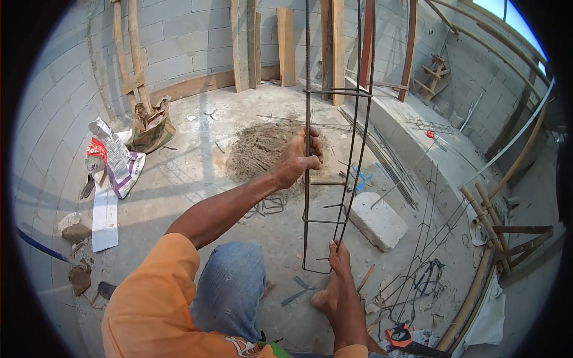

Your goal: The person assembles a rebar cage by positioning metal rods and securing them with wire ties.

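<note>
A tall rebar cage (307, 200) stands upright before me, its long bars running out of the top of the picture. An upper stirrup (346, 92) and a lower stirrup (322, 221) tie the bars together. My left hand (296, 158) is wrapped round the left bar, midway between the two stirrups. Down by the cage's bottom end, my right hand (339, 258) is closed on the right-hand bars. A bent bar end sticks out just left of that hand. The fingertips of the right hand are partly hidden.
Behind the cage lies a heap of mortar or sand (253, 149). A concrete block (379, 221) and thin rebars (388, 158) are to the right. An orange-handled saw (406, 337), pliers (427, 277) and loose wire lie lower right. Torn sacks (128, 161) and a ladder (134, 59) are left.
</note>
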Demonstrator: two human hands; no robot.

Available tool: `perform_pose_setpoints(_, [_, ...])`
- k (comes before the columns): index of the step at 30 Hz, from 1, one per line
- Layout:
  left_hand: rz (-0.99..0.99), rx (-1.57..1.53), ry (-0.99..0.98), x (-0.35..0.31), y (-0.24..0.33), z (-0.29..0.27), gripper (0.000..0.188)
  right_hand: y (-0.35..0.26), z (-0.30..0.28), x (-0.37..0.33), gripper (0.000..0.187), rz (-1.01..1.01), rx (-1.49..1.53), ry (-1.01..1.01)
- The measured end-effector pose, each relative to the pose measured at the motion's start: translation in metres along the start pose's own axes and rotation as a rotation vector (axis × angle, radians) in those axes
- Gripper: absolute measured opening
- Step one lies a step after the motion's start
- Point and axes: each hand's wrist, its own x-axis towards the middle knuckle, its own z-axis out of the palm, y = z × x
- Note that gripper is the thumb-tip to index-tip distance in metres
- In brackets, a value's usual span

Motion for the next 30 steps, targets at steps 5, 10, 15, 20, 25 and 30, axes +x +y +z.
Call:
perform_pose_setpoints(5, [-0.036,-0.051,-0.059,-0.006,-0.024,-0.004,0.061,0.025,0.017,0.014,0.046,0.111,-0.111,-0.08])
perform_pose_setpoints(10, [-0.037,-0.005,-0.129,-0.012,-0.048,-0.005,0.057,0.015,0.025,0.018,0.054,0.123,-0.145,-0.11])
perform_pose_setpoints(15, [-0.033,0.011,-0.133,-0.012,-0.046,-0.008,0.06,-0.016,0.008,0.02,0.062,0.195,-0.187,-0.291])
perform_pose_setpoints(20, [-0.067,0.006,-0.18,-0.016,-0.04,-0.009,0.06,-0.055,-0.041,0.017,0.062,0.166,-0.279,-0.446])
perform_pose_setpoints(25, [-0.072,0.022,-0.252,-0.016,-0.041,-0.007,0.061,-0.111,-0.114,0.031,0.052,0.05,-0.086,-0.196])
perform_pose_setpoints(30, [-0.083,0.042,-0.298,-0.022,-0.033,-0.005,0.062,-0.263,-0.166,0.037,0.063,-0.272,0.38,0.12])
